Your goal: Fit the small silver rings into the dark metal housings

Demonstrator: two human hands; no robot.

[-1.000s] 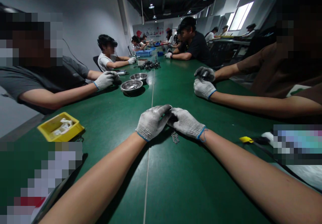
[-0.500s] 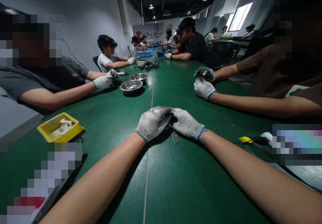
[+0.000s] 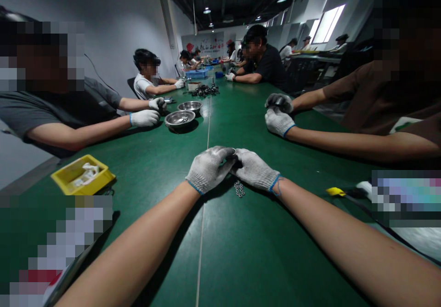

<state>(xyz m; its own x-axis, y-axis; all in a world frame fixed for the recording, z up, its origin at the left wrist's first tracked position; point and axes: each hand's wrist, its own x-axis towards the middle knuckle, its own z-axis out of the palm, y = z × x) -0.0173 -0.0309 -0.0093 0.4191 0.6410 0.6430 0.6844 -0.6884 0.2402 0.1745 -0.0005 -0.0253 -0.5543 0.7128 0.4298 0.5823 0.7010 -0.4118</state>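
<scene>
My left hand (image 3: 211, 168) and my right hand (image 3: 255, 168), both in white knit gloves with darkened fingers, meet over the middle of the green table (image 3: 237, 247). The fingers of both hands are closed together at the fingertips. Something small and dark seems to sit between them, but the gloves hide it and its kind does not show. Just below my right hand lie several small metal rings (image 3: 239, 189), grouped close together on the table top; they may be nuts or washers.
Two metal bowls (image 3: 179, 119) stand ahead on the left, with a dark heap of parts (image 3: 206, 90) beyond. A yellow bin (image 3: 82, 176) holds white pieces at left. Gloved co-workers' hands (image 3: 279, 114) are at right and more (image 3: 146, 117) at left. A yellow-tipped cable (image 3: 336, 191) lies right.
My hands stay almost where they were, still together. At left, the co-worker's gloved hands have shifted slightly, the nearer one lower and to the right.
</scene>
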